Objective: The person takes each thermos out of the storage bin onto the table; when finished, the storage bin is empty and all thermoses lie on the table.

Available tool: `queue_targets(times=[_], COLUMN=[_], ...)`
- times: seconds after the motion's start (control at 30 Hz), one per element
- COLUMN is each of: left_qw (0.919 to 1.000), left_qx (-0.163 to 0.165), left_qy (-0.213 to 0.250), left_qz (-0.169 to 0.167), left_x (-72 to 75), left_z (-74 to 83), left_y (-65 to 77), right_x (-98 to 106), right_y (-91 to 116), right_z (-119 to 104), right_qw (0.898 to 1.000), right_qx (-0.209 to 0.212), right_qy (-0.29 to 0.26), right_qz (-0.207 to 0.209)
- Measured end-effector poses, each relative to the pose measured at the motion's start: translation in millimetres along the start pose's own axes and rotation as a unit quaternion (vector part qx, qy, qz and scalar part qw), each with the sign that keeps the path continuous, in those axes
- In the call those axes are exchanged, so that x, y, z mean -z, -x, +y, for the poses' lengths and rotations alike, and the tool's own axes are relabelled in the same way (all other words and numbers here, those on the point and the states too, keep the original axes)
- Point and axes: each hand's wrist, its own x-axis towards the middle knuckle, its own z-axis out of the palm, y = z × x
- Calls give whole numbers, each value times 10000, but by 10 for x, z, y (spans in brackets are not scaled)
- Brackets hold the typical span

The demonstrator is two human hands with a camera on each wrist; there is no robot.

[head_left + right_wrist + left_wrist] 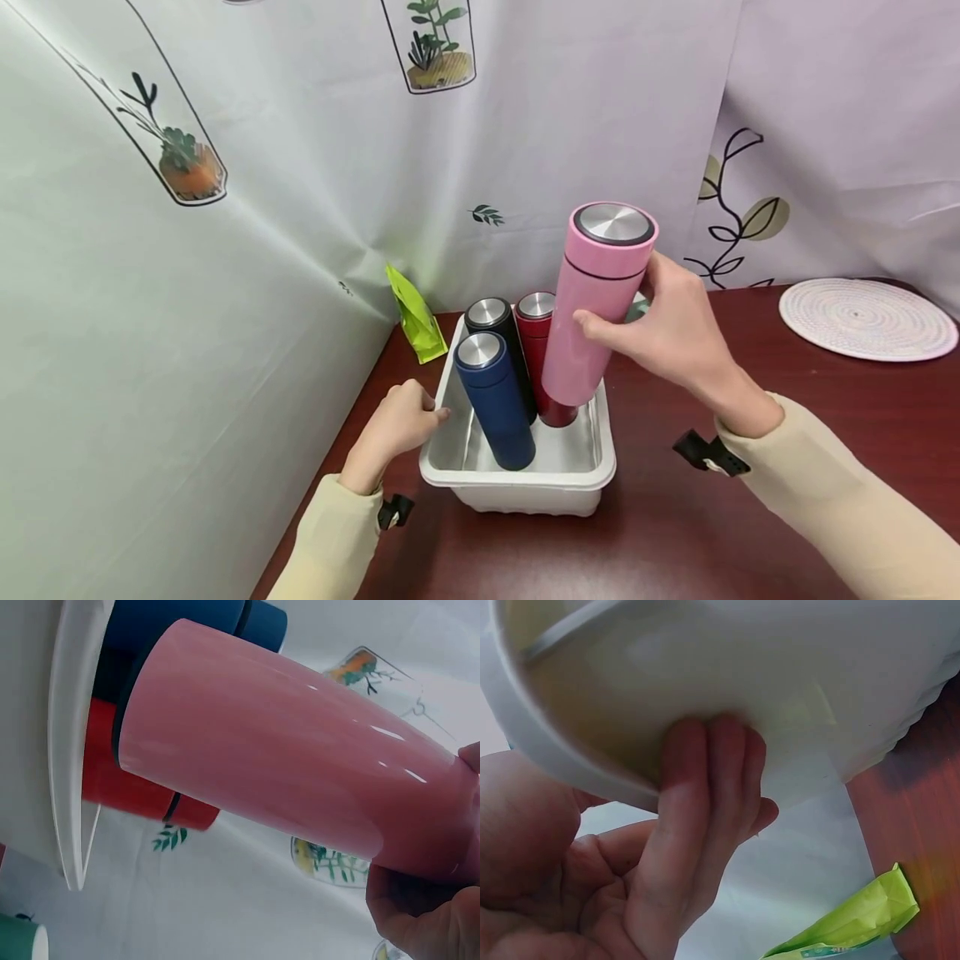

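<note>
My right hand (671, 325) grips a pink thermos (592, 308) with a silver-topped lid, tilted above the right side of a white plastic bin (525, 479). Inside the bin stand a dark blue thermos (498, 408), a black thermos (517, 354) and a red thermos (534, 333). The pink one partly hides the red one in the head view. At the bin's left side, my left hand (401, 421) holds the rim. The left wrist view shows its fingers (682, 795) curled under that rim, against the outer wall.
A bright green pouch (416, 317) stands behind the bin's left corner. To the right lies a round woven placemat (862, 317) on the dark red table (675, 517). A green cup (19, 939) is partly visible beside the bin. Patterned white sheeting rises behind and left.
</note>
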Motion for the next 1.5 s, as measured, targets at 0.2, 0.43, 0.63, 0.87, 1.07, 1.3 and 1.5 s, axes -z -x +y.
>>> queue_targets(times=[0.2, 0.43, 0.63, 0.87, 1.07, 1.3, 1.5], left_qw=[10000, 9999, 9999, 9999, 10000, 10000, 10000], left_qx=[-21, 116, -8, 88, 71, 56, 42], left_qy=[-5, 25, 28, -3, -2, -77, -45], left_qz=[-7, -76, -103, -54, -64, -12, 14], left_x=[-2, 19, 30, 37, 49, 54, 15], left_z=[-6, -18, -1, -9, -37, -45, -38], left_y=[-18, -11, -22, -15, -2, -5, -6], right_x=[82, 158, 272, 315, 260, 115, 29], right_y=[-17, -31, -22, 3, 37, 62, 46], right_z=[75, 175, 286, 478, 726, 1019, 1219], right_qw=[9996, 9994, 9975, 9959, 9925, 9891, 9873], right_qx=[-85, -180, -211, -406, -666, -907, -1071], right_qy=[213, 194, 530, 759, 1000, 1154, 1171], right_qz=[134, 227, 407, 265, 226, 139, 99])
